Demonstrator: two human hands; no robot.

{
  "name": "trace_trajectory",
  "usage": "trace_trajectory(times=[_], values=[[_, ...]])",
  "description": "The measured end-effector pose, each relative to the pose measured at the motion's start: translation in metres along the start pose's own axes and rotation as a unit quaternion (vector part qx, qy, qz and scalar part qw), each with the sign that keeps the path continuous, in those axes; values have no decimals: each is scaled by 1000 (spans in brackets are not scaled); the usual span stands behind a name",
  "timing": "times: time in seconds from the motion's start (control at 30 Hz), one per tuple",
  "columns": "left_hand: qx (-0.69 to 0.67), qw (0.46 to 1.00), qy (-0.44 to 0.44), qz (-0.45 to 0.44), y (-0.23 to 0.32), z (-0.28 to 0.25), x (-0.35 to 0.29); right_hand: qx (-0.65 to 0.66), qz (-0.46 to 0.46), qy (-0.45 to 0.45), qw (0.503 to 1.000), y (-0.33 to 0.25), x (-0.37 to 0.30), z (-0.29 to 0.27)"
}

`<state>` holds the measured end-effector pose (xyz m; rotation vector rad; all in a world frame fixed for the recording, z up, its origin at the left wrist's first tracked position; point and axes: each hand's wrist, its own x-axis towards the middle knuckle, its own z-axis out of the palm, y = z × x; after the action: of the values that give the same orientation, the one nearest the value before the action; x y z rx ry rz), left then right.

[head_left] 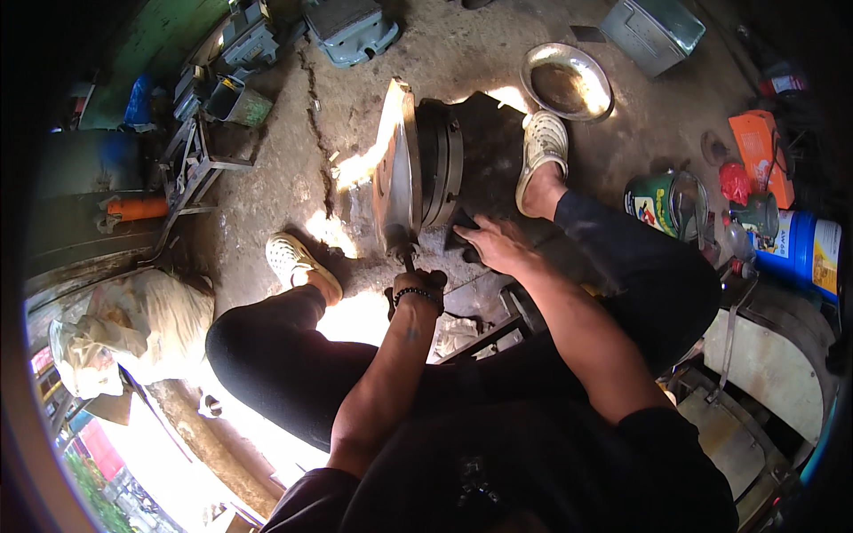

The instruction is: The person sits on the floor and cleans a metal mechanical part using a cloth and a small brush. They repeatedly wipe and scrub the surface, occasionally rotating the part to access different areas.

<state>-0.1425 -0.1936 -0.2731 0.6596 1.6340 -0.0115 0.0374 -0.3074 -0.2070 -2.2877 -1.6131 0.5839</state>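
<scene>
Between my feet stands a large round metal part [397, 173], edge-on, with a pale worn face. Behind its face sits a dark ringed drum section [439, 160]. My left hand [418, 291], with a beaded bracelet at the wrist, is closed around a dark tool with a slim shaft [410, 263]. The shaft's far end meets a dark cylindrical piece at the lower edge of the round part; the tool's exact kind is hidden by the hand. My right hand [499, 243] has its fingers stretched out, the tips at the dark lower edge of the drum.
A round metal pan [566, 82] and a grey metal box [653, 35] lie at the far right. Cans, a blue bucket [791, 252] and an orange case [761, 155] line the right side. A metal stand [197, 169] and bucket [238, 102] are at left. Clogs flank the part.
</scene>
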Motion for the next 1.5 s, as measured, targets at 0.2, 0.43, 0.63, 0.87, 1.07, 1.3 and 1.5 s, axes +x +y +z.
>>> trace_trajectory(times=[0.2, 0.43, 0.63, 0.87, 1.07, 1.3, 1.5], values=[[-335, 938, 22, -87, 15, 3, -15, 123, 179, 192, 957, 33, 12, -29], [-390, 914, 32, -106, 17, -2, -23, 121, 169, 261, 943, -15, 58, -48], [-382, 917, 31, -109, 25, 4, -33, -4, 42, 80, 996, -39, 11, 27], [-372, 923, 51, -85, 25, 4, -34, 83, 209, 198, 954, -44, 18, -21], [-342, 930, 67, -116, 32, 7, -43, 97, 252, 246, 931, -36, 62, -68], [-320, 943, 21, -88, 27, 4, -24, 14, 123, 19, 992, -44, 7, 15], [-285, 953, 63, -76, 26, 4, -46, 173, 316, 104, 927, -1, 26, -33]])
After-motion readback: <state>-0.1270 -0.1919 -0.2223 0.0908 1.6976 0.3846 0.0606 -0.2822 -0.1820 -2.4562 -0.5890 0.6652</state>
